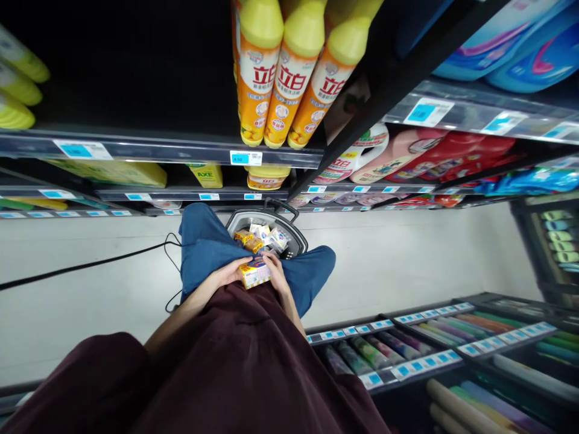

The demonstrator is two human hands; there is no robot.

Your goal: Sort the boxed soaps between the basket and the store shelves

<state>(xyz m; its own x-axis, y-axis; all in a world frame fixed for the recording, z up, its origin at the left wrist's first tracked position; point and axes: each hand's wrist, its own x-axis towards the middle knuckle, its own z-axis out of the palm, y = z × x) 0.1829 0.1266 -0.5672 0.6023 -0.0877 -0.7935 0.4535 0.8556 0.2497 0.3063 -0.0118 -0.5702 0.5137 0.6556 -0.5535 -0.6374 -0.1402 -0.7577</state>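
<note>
Close to my body, over my lap, I hold a yellow and white printed package (256, 274) between both hands. My left hand (230, 271) grips its left side, and my right hand (275, 268) closes on the right side with fingers over the top edge. Just beyond it, between my knees, stands a grey shopping basket (296, 241) with a dark handle. Inside the basket lie yellow packs (248, 241) and white boxes (266, 234); their lower parts are hidden. What the held package contains cannot be read.
Ahead, a shelf holds orange dish soap bottles (283, 90) with yellow caps. Detergent bottles (398, 154) fill shelves to the right. A black cable (90, 264) runs left across the pale floor (384, 253). Behind me at lower right is another shelf (407, 367) with rolled goods.
</note>
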